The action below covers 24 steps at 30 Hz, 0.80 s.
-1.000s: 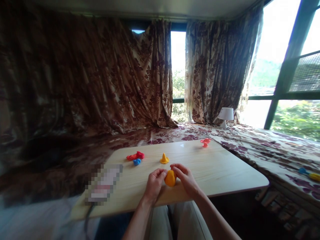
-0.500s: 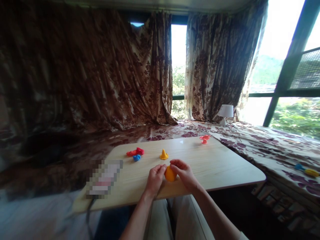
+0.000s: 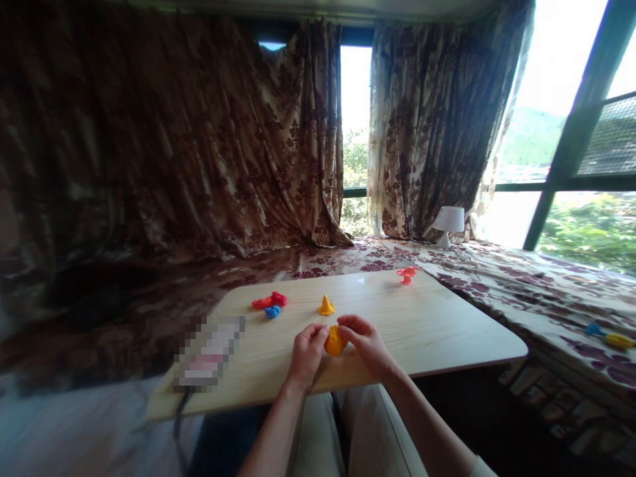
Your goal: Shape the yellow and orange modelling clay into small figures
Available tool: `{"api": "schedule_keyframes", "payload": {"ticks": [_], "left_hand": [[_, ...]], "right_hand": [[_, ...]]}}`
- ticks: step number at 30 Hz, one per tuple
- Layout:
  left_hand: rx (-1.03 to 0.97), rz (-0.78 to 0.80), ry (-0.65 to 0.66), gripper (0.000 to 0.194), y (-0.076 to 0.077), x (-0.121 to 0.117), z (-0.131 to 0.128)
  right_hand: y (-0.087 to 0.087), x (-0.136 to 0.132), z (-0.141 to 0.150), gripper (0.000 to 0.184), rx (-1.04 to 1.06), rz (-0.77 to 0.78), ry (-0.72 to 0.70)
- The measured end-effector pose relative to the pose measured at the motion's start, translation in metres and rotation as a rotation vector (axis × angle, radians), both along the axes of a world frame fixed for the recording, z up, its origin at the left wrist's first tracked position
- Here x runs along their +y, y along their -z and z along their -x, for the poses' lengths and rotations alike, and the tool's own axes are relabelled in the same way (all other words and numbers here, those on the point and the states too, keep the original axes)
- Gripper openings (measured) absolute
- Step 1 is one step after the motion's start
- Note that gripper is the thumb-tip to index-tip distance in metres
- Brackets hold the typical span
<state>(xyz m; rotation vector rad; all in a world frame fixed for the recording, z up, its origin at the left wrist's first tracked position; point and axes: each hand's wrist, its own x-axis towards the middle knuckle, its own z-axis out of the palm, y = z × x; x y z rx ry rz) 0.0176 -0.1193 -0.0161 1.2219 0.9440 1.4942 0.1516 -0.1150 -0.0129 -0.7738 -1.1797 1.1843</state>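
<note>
A flattened round piece of orange-yellow modelling clay (image 3: 336, 341) is held between my hands, above the near part of the table. My left hand (image 3: 308, 349) pinches its left edge between thumb and fingers. On the other side, my right hand (image 3: 366, 341) grips the upper right edge, thumb against the face. The clay's top edge looks uneven and creased. Just beyond my hands stands a small yellow clay cone (image 3: 326, 305) with a wide foot.
Red clay pieces (image 3: 269, 301) and a blue lump (image 3: 272, 312) lie on the pale wooden table (image 3: 447, 331). A coral-coloured form (image 3: 407, 275) stands at the far right. A blurred-out object (image 3: 211, 352) with a cable lies left. Beyond is a white lamp (image 3: 449, 222).
The clay has tilted between my fingers and shifted slightly left, and its upper edge now shows creases. Both hands keep their pinch with little movement. The other pieces stay in place.
</note>
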Motion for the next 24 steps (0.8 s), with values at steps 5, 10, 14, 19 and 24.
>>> {"api": "schedule_keyframes", "payload": {"ticks": [5, 10, 14, 19, 24], "left_hand": [[-0.019, -0.007, -0.037, 0.021, 0.0, -0.001, -0.001], [-0.026, 0.014, -0.034, 0.021, 0.0, 0.0, -0.002], [-0.05, 0.026, -0.085, 0.023, 0.0, 0.001, -0.002], [-0.054, 0.004, -0.145, 0.028, -0.002, 0.0, 0.002], [0.302, -0.271, -0.17, 0.043, -0.001, -0.008, 0.009]], "right_hand": [[-0.001, -0.001, 0.0, 0.031, -0.013, -0.005, 0.028], [-0.002, 0.0, -0.001, 0.033, -0.026, 0.006, 0.044], [-0.002, 0.0, -0.001, 0.033, -0.021, 0.027, 0.029], [0.0, 0.001, -0.001, 0.032, 0.011, 0.04, 0.025], [-0.001, 0.001, -0.003, 0.033, 0.093, 0.064, 0.047]]}}
